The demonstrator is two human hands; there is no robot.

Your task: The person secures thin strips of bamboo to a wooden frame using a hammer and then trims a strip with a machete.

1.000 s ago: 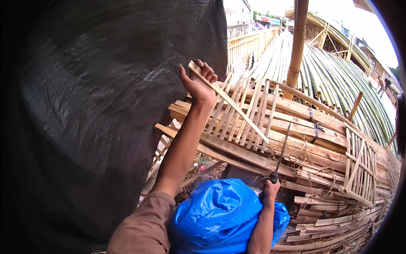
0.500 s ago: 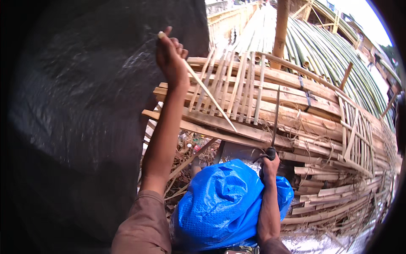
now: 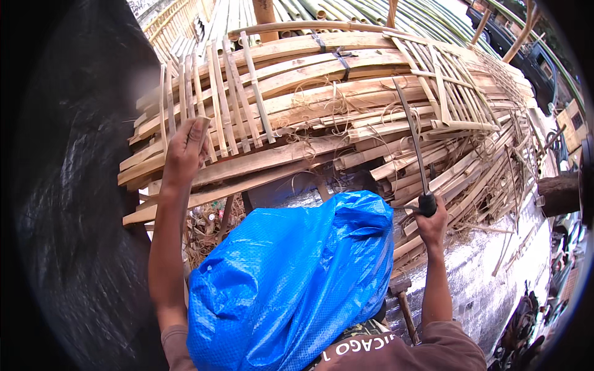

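Observation:
My left hand (image 3: pixel 184 147) is raised and closed around a thin bamboo strip (image 3: pixel 202 131), seen nearly end-on, at the left end of a big pile of split bamboo slats (image 3: pixel 322 93). My right hand (image 3: pixel 432 226) grips the black handle of a long narrow knife (image 3: pixel 411 139), its blade pointing up over the pile. A crumpled blue plastic sheet (image 3: pixel 291 278) covers my lap between both forearms.
A black tarp (image 3: pixel 74 198) fills the left side. Green bamboo poles (image 3: pixel 365 12) lie beyond the pile. A log stump (image 3: pixel 560 193) stands at the right, above a silvery ground sheet (image 3: pixel 489 278). A wooden tool handle (image 3: pixel 405 312) lies by my right elbow.
My left hand has come down from in front of the black tarp to the pile's left end, still holding the strip. The right hand keeps the knife upright.

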